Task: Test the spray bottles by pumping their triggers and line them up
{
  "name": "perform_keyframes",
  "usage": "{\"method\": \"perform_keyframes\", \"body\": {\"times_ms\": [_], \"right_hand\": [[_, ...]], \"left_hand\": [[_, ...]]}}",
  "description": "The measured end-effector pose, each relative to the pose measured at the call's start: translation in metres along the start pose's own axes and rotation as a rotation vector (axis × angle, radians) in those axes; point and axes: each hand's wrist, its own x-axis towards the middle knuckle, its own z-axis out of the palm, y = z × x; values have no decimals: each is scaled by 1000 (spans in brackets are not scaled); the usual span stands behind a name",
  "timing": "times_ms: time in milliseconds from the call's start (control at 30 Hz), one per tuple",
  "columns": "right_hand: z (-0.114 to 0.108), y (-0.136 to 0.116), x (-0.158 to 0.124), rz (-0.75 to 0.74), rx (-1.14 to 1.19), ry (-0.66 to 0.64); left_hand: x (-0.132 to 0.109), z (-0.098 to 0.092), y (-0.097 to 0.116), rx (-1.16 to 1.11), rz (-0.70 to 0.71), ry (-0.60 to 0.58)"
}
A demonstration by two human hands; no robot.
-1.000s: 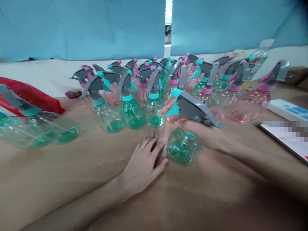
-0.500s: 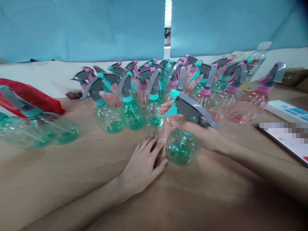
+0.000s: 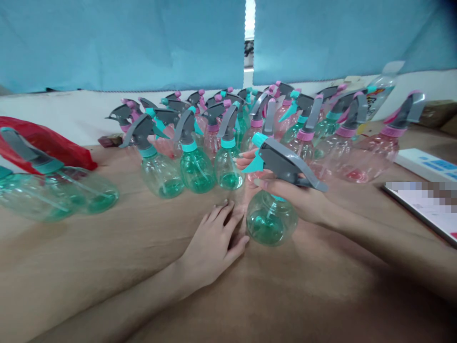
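Note:
My right hand (image 3: 300,197) grips a green spray bottle (image 3: 271,221) around its neck, below the grey and teal spray head. The bottle is upright, its nozzle pointing left. My left hand (image 3: 214,243) lies palm down on the wooden table (image 3: 124,267), just left of that bottle, fingers spread and holding nothing. Beyond my hands several green and pink spray bottles stand crowded together; the nearest are a green one (image 3: 197,169) and a clearer green one (image 3: 228,166).
Two green spray bottles (image 3: 85,188) and a red plastic bag (image 3: 67,145) are at the left. A phone (image 3: 421,214), a white box (image 3: 424,164) and a clear drink bottle (image 3: 382,90) are at the right. A blue curtain (image 3: 124,43) hangs behind.

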Motion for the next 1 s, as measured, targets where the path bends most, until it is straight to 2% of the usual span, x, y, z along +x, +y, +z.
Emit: {"method": "perform_keyframes", "body": {"times_ms": [300,600,900,1000], "right_hand": [[0,0,-2,-4,-33,43],[0,2,1,-28,21,-21],[0,-1,0,-30,10,-13],[1,-3,-1,13,-29,17]], "left_hand": [[1,0,-1,-1,2,7],[0,0,1,2,-5,-2],[1,-1,0,-6,2,1],[0,1,-1,-2,5,9]]}}
